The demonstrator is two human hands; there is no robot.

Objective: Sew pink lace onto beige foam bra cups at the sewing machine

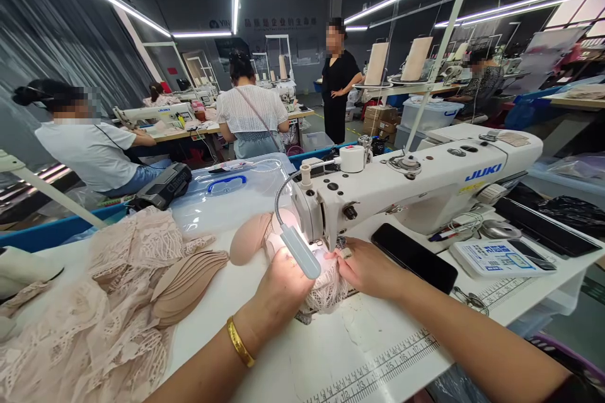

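A white sewing machine (392, 170) stands across the table, its needle area lit by a small lamp (300, 252) on a bendy neck. Beige lace fabric (328, 289) lies under the needle area. My left hand (286, 286), with a gold bracelet (240, 341) at the wrist, is closed on the fabric's left side, partly behind the lamp. On the right side, my right hand (368, 267) pinches the same fabric close to the presser foot. Beyond my left hand lies a beige moulded cup (250, 239).
Beige lace pieces (127, 302) and a stack of cups (189, 286) cover the table's left. A black phone (413, 257), scissors (471, 300) and a white-blue box (501, 258) lie at right. A lidded plastic bin (227, 192) stands behind. Several people are farther back.
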